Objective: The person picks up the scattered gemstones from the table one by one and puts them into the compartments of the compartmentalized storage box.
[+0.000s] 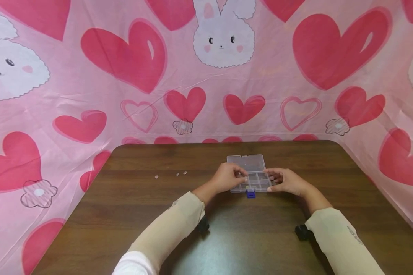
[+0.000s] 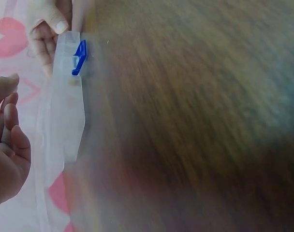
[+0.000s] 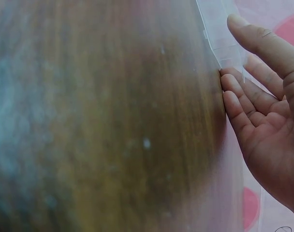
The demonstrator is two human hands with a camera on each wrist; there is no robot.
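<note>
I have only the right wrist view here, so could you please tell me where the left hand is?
Observer: In the head view, the left hand is over the left part of the clear box.
Operator: Thank you. Could you also tell me whether the lid is open?
Observer: Yes, it is open, on the side of the box away from the person.
Operator: And is anything lying loose on the table, please?
Observer: Three small pale pieces lie to the left of the box.

Clear box [image 1: 261, 188], open (blue latch [image 1: 251, 194]), interior unclear
</note>
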